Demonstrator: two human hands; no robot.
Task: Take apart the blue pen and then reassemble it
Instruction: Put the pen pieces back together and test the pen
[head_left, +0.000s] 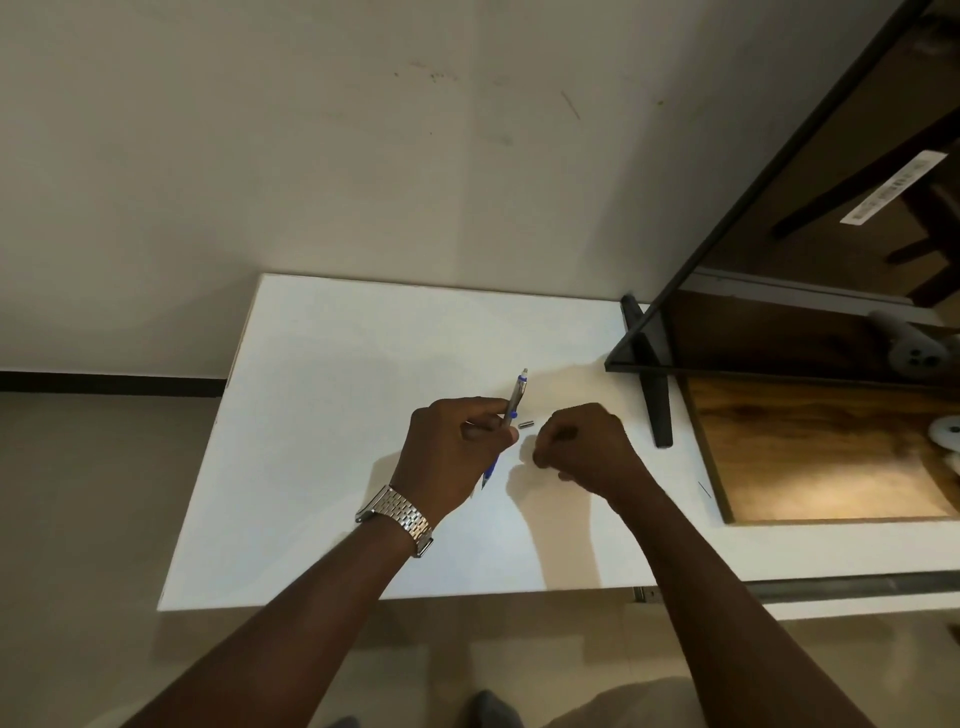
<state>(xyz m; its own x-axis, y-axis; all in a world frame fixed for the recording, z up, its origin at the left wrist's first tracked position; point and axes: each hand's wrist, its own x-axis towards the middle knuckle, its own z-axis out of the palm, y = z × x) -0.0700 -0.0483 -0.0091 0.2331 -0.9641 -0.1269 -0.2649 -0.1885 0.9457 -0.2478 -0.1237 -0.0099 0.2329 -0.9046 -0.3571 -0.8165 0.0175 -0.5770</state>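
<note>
Head view: left hand (457, 449), metal-link watch (397, 519) on the wrist, is closed around a slim blue-and-grey pen (511, 410) above the white tabletop (322, 415), clicker end pointing away and up, blue grip and tip sticking out below the fingers. Right hand (584, 449) is curled nearly to a fist just right of the pen, fingertips pinched together; can't tell if it holds anything. A small grey cylindrical part (526, 425) sits between the hands, beside the pen; can't tell whether it touches the table.
</note>
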